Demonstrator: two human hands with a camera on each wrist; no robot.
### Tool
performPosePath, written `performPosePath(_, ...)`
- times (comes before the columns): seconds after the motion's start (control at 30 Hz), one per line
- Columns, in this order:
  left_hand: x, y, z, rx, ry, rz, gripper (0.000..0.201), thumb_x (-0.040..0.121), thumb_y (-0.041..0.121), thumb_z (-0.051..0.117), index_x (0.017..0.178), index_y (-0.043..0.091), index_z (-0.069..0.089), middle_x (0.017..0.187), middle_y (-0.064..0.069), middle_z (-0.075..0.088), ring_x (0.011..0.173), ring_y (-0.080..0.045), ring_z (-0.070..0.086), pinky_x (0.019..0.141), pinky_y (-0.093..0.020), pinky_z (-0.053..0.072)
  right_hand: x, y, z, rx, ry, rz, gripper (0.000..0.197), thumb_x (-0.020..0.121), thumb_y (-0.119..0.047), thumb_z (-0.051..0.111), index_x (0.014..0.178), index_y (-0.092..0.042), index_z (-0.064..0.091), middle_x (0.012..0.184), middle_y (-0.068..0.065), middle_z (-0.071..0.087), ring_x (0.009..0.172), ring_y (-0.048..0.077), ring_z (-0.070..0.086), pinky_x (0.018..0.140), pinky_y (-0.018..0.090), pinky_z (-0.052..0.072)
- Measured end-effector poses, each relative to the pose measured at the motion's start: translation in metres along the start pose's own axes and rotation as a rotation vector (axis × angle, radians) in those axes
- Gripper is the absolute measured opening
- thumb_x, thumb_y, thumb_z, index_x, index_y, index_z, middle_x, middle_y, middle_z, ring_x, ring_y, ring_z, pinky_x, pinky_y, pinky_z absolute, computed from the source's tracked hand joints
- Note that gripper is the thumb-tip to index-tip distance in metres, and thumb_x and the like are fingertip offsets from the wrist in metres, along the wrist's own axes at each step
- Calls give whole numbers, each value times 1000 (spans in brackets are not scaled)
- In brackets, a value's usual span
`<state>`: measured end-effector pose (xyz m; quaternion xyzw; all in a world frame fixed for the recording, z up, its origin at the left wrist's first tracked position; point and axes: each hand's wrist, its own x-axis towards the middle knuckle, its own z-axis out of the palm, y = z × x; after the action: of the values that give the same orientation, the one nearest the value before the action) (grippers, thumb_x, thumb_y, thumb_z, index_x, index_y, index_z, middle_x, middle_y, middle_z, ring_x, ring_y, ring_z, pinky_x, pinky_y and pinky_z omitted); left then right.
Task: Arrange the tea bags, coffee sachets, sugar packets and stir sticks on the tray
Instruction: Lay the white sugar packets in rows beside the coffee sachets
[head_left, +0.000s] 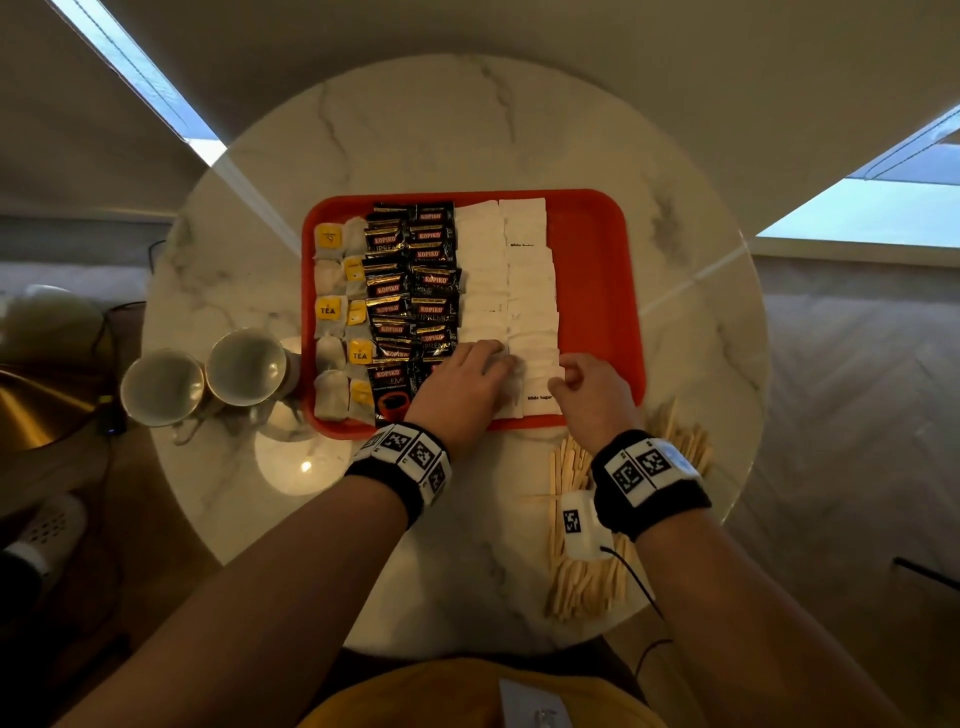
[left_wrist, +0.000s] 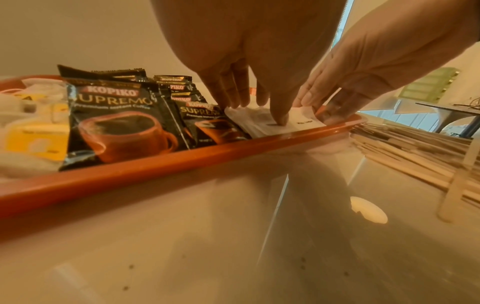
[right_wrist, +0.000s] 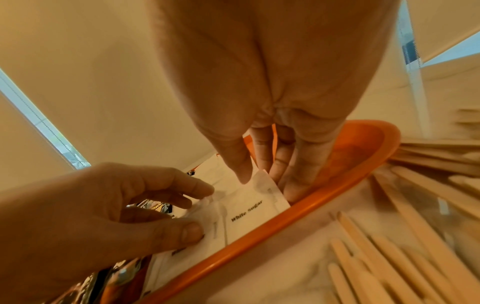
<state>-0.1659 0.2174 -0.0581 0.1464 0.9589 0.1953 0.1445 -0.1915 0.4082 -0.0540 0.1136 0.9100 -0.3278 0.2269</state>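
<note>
An orange-red tray (head_left: 592, 270) lies on a round marble table. From left to right it holds tea bags (head_left: 337, 312), black Kopiko coffee sachets (head_left: 410, 280) and two columns of white sugar packets (head_left: 524, 291). My left hand (head_left: 504, 364) rests at the front of the sugar columns, its thumb and fingertips (right_wrist: 192, 232) pressing on a packet. My right hand (head_left: 566, 379) pinches the right edge of the front "White Sugar" packet (right_wrist: 249, 216), thumb on top and fingers (right_wrist: 285, 185) beside and under it. Wooden stir sticks (head_left: 587, 577) lie off the tray, on the table under my right wrist.
Two empty mugs (head_left: 208, 379) stand on the table left of the tray. The right third of the tray is bare. The stir sticks (right_wrist: 402, 246) spread along the tray's front right rim (right_wrist: 311, 207). The table's front edge is close to my body.
</note>
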Motion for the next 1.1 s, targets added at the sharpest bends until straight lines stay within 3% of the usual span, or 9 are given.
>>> performPosePath(0.17,-19,-4,-7,9,132,-27,43,89,21,73,130,8,64,135,-17,59,122,-38,56,96,-54,53,-5,3,-3,-7,45,23,37,90,-33,68,124,-23,62,108,-2,64,99,18,61,92,36,51)
performPosePath(0.3,-50,-24,-21,16,296,-285,43,92,26,71,132,13,62,135,-13,57,125,-37,52,101,-54,47,-13,2,-3,-32,35,49,47,87,-41,72,127,-22,58,109,-3,62,98,18,60,86,35,50)
performPosePath(0.4,-64,-41,-26,-34,277,-466,51,96,34,65,142,15,53,146,-14,47,134,-37,43,107,-55,41,-19,-8,-2,-90,57,41,49,88,-40,71,130,-19,55,120,3,57,105,23,58,88,37,48)
performPosePath(0.53,-67,-49,-25,-109,262,-500,47,100,40,57,140,15,53,148,-13,44,137,-34,41,111,-53,41,-29,-32,7,-114,184,-138,45,92,-32,68,131,-15,55,127,8,51,115,27,50,97,40,44)
performPosePath(0.67,-54,-51,-28,-255,330,-668,47,100,49,53,136,18,51,141,-7,45,133,-27,44,104,-52,49,-22,-69,28,-113,65,-259,35,94,-34,65,125,-17,60,121,4,57,110,23,56,92,36,46)
performPosePath(0.83,-32,-51,-34,-307,305,-824,63,91,68,55,131,19,49,132,-4,51,122,-25,53,94,-53,53,-3,-104,54,-224,-21,-264,39,96,-40,62,124,-13,59,119,7,59,111,26,56,92,37,46)
performPosePath(1.1,-27,-62,-33,-381,341,-862,44,94,52,61,125,20,55,131,-3,51,120,-25,54,96,-51,52,12,-114,64,-305,-25,-202,28,96,-38,62,109,-14,59,105,6,63,99,27,60,75,31,39)
